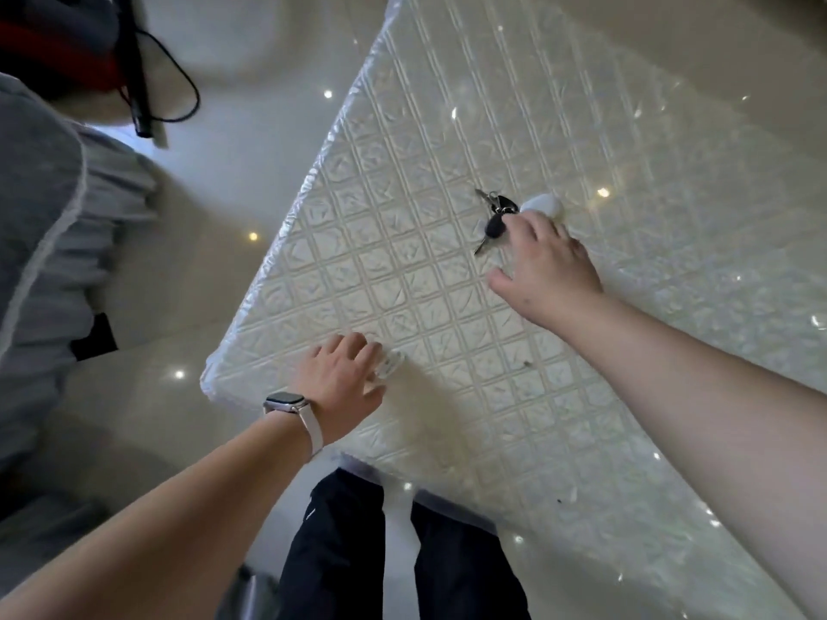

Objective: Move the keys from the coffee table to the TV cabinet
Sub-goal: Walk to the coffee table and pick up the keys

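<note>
Reaching for keys point(492, 217) on quilted counter point(402, 270) | right hand point(548, 266) fingers spread, grasping nothing | left hand point(342, 378) flat, released | risk: snagging white fob point(543, 204), dropping bunch

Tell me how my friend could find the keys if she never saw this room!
Look at the big coffee table with the shiny checked plastic cover. The keys lie on it at the fingertips of the right hand, far from the left hand by the table's edge. They are a dark bunch with black heads, next to a white fluffy charm.
</note>
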